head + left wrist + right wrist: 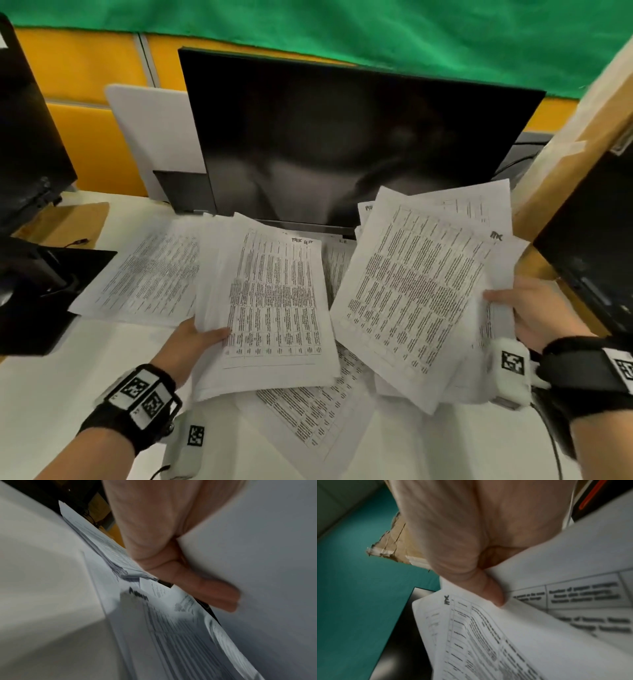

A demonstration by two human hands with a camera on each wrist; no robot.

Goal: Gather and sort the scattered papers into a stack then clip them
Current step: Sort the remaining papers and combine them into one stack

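Observation:
Two bundles of printed table sheets are lifted above the white desk. My left hand grips the left bundle by its lower left edge, thumb on top; in the left wrist view the fingers lie under the bundle's blank underside. My right hand pinches the right bundle at its right edge, with the thumb pressed on the top sheet. More loose sheets lie flat on the desk at the left and under both bundles. No clip shows in any view.
A dark monitor stands just behind the papers. A second monitor's black base sits at the left. A cardboard box and a black device crowd the right side. A green cloth hangs behind.

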